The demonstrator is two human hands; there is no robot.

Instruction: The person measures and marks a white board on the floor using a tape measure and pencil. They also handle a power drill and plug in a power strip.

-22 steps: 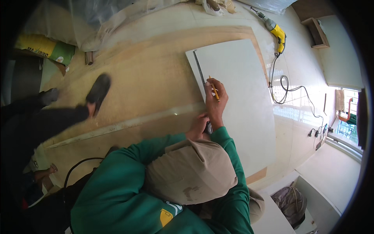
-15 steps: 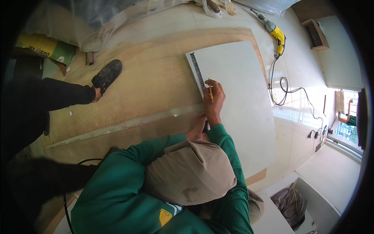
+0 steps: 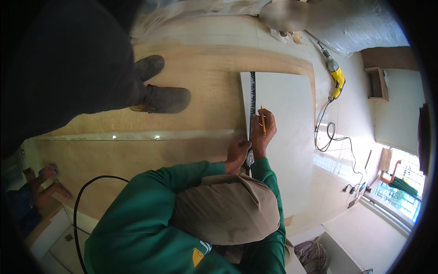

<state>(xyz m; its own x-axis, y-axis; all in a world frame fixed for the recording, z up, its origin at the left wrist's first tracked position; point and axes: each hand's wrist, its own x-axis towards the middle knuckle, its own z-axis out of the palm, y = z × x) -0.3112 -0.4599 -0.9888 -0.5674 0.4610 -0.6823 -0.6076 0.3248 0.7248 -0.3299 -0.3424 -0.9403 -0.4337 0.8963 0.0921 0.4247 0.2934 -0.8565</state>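
Note:
My right hand (image 3: pixel 265 132) is closed around a yellow pencil (image 3: pixel 263 121), its fingers resting beside the dark tape blade. The tape measure (image 3: pixel 249 157) has its case close to my wrists, and its blade runs along the left part of a white panel (image 3: pixel 285 105) to the far edge. My left hand (image 3: pixel 237 153) is closed at the panel's left edge, pinching the tape measure near its case. Partly hidden are the left fingertips. The panel lies flat on a brown wooden board (image 3: pixel 200 59).
A co-worker's dark shoes (image 3: pixel 169 100) stand on the board at left. A yellow drill (image 3: pixel 336 77) with a looped cord (image 3: pixel 332 132) lies on the floor at right. A pale strip (image 3: pixel 182 134) crosses the board. A bag (image 3: pixel 312 256) sits lower right; another person's limbs (image 3: pixel 50 182) show lower left.
The tape blade now lies farther in from the panel's left edge, straighter, and its case shows more. The co-worker's legs have come closer on the left. My head view has shifted.

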